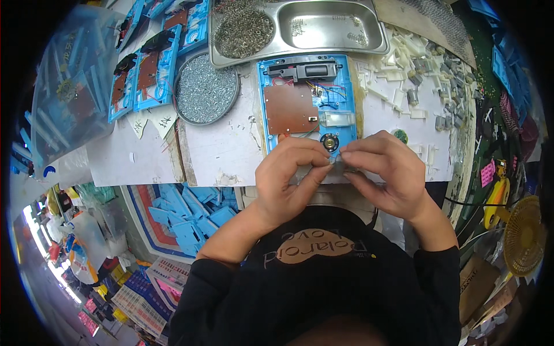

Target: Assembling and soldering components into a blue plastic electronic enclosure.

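Two tray [326,39] compartments hold metal bits [245,29]; a bowl [238,92], screws [205,87]. By the case [265,120] near the desk's [216,147] front edge, left fingers [307,152] meet, grip unclear; right fingers [365,161] part.

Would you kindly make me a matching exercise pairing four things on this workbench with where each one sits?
Things
1. Brown circuit board
2. Round speaker
3. Small silvery screws
4. Two-compartment steel tray

Places
A. In a round dish to the left of the blue casing in front of the person
B. Just beyond that casing's far end
C. Inside that casing, at its left side
D. At that casing's near end, close to the fingertips of both hands

Right pairs: 1-C, 2-D, 3-A, 4-B
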Motion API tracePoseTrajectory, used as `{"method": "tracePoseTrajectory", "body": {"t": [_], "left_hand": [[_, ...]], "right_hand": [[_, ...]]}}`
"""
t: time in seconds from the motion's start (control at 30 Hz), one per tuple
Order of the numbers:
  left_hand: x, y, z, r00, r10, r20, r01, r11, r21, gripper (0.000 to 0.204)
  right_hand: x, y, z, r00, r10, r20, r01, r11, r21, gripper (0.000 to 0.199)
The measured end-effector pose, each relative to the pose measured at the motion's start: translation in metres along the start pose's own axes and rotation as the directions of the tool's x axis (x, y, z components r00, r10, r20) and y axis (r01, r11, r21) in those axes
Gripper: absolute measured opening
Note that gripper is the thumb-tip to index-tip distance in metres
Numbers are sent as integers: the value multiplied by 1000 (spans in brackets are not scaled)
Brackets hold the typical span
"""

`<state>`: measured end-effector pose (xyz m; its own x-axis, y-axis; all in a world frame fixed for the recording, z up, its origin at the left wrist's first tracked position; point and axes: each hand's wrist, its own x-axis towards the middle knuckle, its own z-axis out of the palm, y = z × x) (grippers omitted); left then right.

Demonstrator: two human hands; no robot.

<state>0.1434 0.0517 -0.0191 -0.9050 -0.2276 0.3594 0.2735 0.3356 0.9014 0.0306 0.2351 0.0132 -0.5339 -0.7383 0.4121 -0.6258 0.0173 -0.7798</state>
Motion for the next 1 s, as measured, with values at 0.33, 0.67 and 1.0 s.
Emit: {"method": "tracePoseTrajectory", "body": {"t": [0.33,0.67,1.0], "left_hand": [[7,2,-4,996,-11,87,13,1000,-25,24],[88,-42,-14,911,272,310,-410,683,604,24],[45,-58,-47,932,327,156,-360,784,506,27]], "right_hand": [[-5,11,-6,999,-32,5,33,998,-47,39],[-4,50,-30,913,318,-257,-320,947,37,32],[41,67,-11,977,212,2,-208,961,-183,26]]}}
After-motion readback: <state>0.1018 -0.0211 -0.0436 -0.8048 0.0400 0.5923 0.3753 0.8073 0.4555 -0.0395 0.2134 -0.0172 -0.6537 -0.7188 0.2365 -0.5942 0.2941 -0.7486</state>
